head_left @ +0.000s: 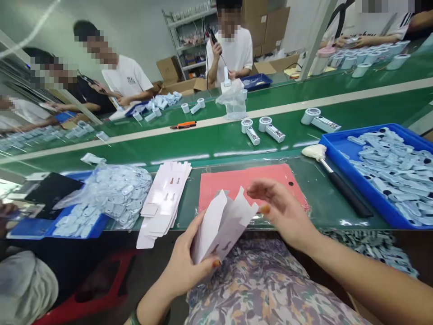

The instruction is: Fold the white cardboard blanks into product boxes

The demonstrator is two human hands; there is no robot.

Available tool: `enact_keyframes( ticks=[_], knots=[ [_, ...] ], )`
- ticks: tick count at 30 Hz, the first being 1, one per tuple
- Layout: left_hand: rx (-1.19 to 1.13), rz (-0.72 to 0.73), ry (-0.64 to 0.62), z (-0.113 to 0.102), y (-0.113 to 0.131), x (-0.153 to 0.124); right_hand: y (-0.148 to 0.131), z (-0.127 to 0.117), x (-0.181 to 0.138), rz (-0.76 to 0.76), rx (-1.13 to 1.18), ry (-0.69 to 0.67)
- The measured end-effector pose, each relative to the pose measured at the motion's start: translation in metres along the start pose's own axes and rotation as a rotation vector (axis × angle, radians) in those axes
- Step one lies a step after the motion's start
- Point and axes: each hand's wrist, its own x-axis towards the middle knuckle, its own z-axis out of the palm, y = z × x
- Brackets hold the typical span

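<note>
We've got the small white folded cardboard box blank [221, 228] in our left hand [184, 266], fingers clamped round its lower end, held over our lap just below the edge of the green desk [318, 189]. Top flaps stand up and splay outward. Our right hand [282, 210] is at the flaps, fingers apart and loosely curled, thumb touching the flap edge; it grips nothing.

To do this well, as we judge it: keep the left grip low on the body so the walls can square up, and work the flaps with the right fingertips along the creases, not across them.

Nearby:
- red flat mat [250, 183] on the desk just ahead of the hands
- stack of flat white printed card blanks [165, 198] to the left, overhanging the desk edge
- clear plastic bag of pale blue plastic parts [115, 192] further left
- blue plastic tray of pale blue parts [392, 171] to the right
- black-handled brush [338, 180] between mat and tray

Other people work across the green conveyor belt [216, 135].
</note>
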Motion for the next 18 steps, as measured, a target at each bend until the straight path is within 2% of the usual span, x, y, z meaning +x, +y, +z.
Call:
enact_keyframes(
  ticks=[2, 3, 5, 10, 15, 18],
  knots=[
    [0.019, 0.058, 0.061, -0.002, 0.0, 0.003, -0.005, 0.014, -0.003, -0.384, -0.182, -0.031],
    [0.041, 0.091, 0.094, -0.003, 0.0, 0.003, -0.005, 0.021, -0.004, -0.499, -0.215, -0.064],
    [0.11, 0.167, 0.158, -0.003, 0.002, 0.005, -0.002, 0.034, -0.004, -0.588, -0.17, -0.082],
    [0.354, 0.309, 0.279, 0.002, 0.01, 0.007, 0.013, 0.045, 0.007, -0.4, 0.014, -0.076],
    [0.486, 0.372, 0.379, 0.011, 0.009, 0.009, 0.016, 0.043, 0.026, -0.326, -0.059, -0.04],
    [0.471, 0.411, 0.392, 0.015, 0.006, 0.01, 0.014, 0.041, 0.031, -0.279, -0.034, -0.147]
  ],
)
